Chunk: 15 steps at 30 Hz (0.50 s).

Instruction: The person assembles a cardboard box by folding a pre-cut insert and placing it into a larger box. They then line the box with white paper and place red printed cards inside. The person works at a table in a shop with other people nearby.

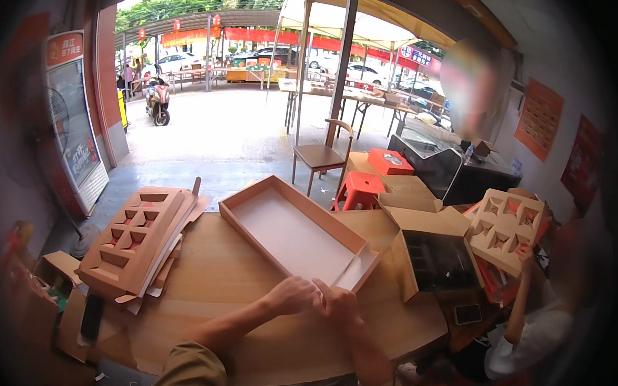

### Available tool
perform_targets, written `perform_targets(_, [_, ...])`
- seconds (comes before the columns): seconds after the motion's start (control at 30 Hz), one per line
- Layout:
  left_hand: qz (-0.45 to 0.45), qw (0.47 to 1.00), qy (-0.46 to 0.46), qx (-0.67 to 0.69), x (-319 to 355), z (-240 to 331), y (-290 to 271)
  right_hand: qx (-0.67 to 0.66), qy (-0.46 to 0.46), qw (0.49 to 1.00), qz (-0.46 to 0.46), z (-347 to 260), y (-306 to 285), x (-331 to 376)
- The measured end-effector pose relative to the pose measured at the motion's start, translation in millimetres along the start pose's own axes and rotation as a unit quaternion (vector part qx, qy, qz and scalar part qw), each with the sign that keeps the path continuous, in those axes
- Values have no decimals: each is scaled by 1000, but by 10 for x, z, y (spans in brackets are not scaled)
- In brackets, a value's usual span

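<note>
A shallow rectangular cardboard box (303, 224), brown on its walls and pale inside, lies at a slant on the wooden table (210, 287). At its near end, my left hand (293, 296) is closed, with the fingers curled at the corner. Right beside it, my right hand (339, 305) pinches the same near edge, the thumb close to the left hand. A pale end wall stands to the right of my hands. The fingertips and the corner between them are partly hidden.
Brown cardboard inserts with square cut-outs (133, 235) are stacked at the left. On the right stands an open carton (439, 256) with dark contents, near a phone (467, 314). Another person's hand (525, 258) touches a cut-out insert (507, 229). Beyond are a chair (321, 154) and red stool (361, 189).
</note>
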<state>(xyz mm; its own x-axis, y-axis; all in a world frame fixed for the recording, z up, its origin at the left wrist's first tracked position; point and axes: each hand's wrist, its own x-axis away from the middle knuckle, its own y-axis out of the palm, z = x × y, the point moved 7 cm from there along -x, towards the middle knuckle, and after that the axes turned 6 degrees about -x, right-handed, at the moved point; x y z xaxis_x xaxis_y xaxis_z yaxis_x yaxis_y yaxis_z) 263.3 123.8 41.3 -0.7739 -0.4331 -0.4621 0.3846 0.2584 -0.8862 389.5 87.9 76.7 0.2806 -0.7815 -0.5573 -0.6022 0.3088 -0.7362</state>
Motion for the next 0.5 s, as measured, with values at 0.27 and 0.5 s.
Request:
perform_targets(0.27, [-22, 984, -117, -133, 249, -1014, -439, 52, -6, 992, -111, 171, -68, -14])
perform_targets(0.5, [-10, 978, -136, -156, 256, -1034, -358, 158, 22, 987, 37, 511, -152, -15])
